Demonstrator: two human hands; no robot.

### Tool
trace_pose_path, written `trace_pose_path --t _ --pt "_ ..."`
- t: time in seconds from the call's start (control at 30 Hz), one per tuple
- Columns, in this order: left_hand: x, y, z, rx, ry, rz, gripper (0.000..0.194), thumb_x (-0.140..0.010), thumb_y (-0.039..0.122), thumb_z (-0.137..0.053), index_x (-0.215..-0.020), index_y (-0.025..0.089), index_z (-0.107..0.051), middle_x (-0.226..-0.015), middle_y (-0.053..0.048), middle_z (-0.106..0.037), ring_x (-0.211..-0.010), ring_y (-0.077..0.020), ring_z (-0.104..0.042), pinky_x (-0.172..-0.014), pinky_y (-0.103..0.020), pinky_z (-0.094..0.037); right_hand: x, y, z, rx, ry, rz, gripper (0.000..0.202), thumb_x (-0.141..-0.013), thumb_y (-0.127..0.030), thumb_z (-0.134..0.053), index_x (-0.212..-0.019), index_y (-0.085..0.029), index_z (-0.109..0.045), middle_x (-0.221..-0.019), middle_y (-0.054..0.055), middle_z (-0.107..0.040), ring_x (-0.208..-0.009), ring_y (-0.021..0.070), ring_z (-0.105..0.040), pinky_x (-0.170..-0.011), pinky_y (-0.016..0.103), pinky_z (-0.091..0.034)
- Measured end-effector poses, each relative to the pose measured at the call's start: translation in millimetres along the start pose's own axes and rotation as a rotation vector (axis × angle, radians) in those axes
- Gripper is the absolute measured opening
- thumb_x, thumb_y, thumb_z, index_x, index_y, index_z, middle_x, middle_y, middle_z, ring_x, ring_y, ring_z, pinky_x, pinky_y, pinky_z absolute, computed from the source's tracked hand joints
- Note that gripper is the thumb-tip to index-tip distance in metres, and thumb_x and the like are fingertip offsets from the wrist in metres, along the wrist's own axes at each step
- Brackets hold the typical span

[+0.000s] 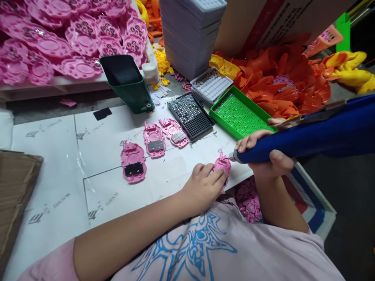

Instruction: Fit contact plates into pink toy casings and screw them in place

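Near the front edge of the table, my left hand (203, 186) presses on a small pink plastic part (222, 164), its fingers lying over the part's lower half. My right hand (268, 152) is wrapped round a blue electric screwdriver (310, 138), whose metal tip touches the pink part's upper right side. Three more pink parts lie to the left: one with a black plate (134, 168), one with a dark grey plate (155, 145) and one with a light grey plate (178, 136).
Behind are a black screw tray (202, 127), a green screw tray (240, 136), a white disc tray (215, 89) and a dark green container (129, 88). Pink parts (82, 35) fill a crate at the back left; orange pieces (272, 74) lie back right. Cardboard (16, 195) stands left.
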State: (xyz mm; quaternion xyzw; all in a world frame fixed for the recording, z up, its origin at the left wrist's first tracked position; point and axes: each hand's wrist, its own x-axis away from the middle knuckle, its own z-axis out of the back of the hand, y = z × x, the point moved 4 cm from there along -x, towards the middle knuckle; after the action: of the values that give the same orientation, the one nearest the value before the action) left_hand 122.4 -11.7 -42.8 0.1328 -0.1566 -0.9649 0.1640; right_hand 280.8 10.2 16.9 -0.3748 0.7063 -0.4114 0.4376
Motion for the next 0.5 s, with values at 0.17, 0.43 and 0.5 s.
trace_pose_path --t 0.17,0.43,0.5 --pt "0.0 0.9 -2.1 -0.032 0.016 0.006 0.038 -0.093 0.036 -0.05 -0.125 0.016 -0.053 -0.121 -0.009 -0.059 -0.109 -0.0259 -0.047 -0.085 -0.04 -0.031 -1.1 1.9 -8.1 0.073 -0.149 0.01 0.027 -0.066 -0.043 -0.07 -0.081 -0.02 -0.062 -0.065 0.001 -0.058 -0.054 0.0173 -0.059 -0.054 0.034 -0.05" --pt "1.0 0.3 0.2 -0.025 0.045 -0.024 0.035 -0.094 0.033 -0.047 -0.123 0.015 -0.055 -0.121 -0.01 -0.059 -0.111 -0.026 -0.045 -0.087 -0.039 -0.032 -2.0 3.1 -8.2 0.025 -0.135 -0.01 0.028 -0.064 -0.043 -0.07 -0.079 -0.02 -0.062 -0.064 0.0 -0.057 -0.053 0.0163 -0.058 -0.052 0.033 -0.049" --pt "2.5 -0.5 3.6 -0.036 0.057 0.03 0.038 -0.091 0.037 -0.051 -0.123 0.018 -0.054 -0.126 -0.011 -0.055 -0.115 -0.0285 -0.043 -0.088 -0.041 -0.032 -1.3 3.5 -2.6 -0.005 -0.053 -0.056 0.03 -0.062 -0.044 -0.07 -0.078 -0.02 -0.061 -0.064 0.0 -0.056 -0.055 0.016 -0.058 -0.055 0.033 -0.05"
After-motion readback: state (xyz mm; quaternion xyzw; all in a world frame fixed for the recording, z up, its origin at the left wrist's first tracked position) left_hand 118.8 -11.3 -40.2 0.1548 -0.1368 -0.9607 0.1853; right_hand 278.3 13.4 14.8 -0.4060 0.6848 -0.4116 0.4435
